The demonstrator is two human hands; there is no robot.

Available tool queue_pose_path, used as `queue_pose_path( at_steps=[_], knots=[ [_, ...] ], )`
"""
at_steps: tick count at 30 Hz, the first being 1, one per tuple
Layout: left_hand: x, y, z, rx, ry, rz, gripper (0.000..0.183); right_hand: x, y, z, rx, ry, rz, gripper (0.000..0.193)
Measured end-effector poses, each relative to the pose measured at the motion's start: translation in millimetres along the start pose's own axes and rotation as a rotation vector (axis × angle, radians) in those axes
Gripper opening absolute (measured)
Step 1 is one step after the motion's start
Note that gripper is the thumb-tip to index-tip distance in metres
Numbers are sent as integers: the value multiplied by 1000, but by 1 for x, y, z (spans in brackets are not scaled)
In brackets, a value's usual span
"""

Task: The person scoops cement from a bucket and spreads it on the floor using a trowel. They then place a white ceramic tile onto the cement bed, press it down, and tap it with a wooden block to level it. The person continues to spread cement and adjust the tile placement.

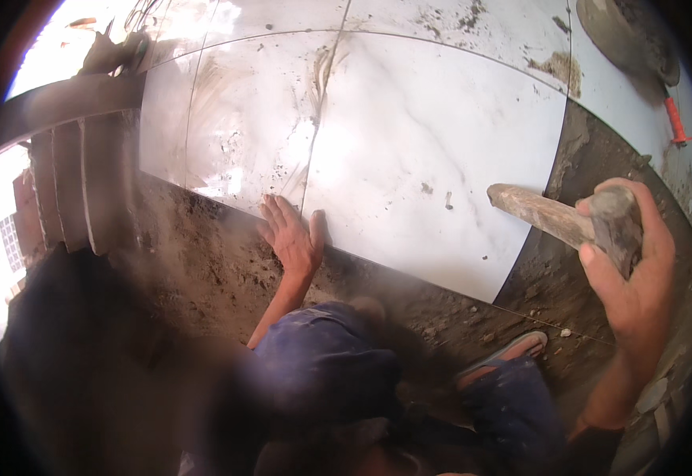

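Note:
My left hand (292, 238) rests with its fingers spread on the near edge of the white floor tiles, by the joint between two of them. Beneath its fingertips is a dirt-smeared tile (243, 127). To its right lies a large white tile (433, 159) with faint grey veins and a few crumbs of mortar. My right hand (640, 270) is closed round the thick, worn head of a mallet (540, 213). The mallet's wooden handle points left, with its end over the right part of that tile; I cannot tell whether it touches.
Bare earth (203, 246) borders the tiles in front and at the right. A thin string (556, 325) runs low over it, near my sandalled foot (520, 349). At the upper right are a grey rounded pan-like thing (620, 36) and a red handle (675, 123). Brown steps (84, 182) stand left.

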State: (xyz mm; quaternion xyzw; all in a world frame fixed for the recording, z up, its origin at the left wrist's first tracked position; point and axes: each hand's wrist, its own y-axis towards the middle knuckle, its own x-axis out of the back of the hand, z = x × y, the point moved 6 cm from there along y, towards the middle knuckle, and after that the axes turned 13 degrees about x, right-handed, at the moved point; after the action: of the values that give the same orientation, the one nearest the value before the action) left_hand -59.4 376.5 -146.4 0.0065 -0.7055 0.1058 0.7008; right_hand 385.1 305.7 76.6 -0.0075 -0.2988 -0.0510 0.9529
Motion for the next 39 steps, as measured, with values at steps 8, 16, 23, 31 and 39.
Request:
queue_pose_path(
  at_steps=[8, 16, 23, 31, 39],
  knots=[
    [3, -2, -3, -75, -61, -1, 91, -39, 69, 40, 24, 49, -51, 33],
    [2, 26, -43, -54, -202, -52, 94, -149, 270, 127, 145, -86, 0, 19],
    [-9, -15, 58, 172, -323, -75, 96, -210, 297, 158, 113, -303, 72, 15],
    [-27, -15, 108, 413, -586, 108, 126, -229, 159, 169, 409, -198, 349, 47],
    [-31, -1, 93, 397, -613, 86, 137, -254, 80, 178, 426, -43, 419, 29]
  ],
)
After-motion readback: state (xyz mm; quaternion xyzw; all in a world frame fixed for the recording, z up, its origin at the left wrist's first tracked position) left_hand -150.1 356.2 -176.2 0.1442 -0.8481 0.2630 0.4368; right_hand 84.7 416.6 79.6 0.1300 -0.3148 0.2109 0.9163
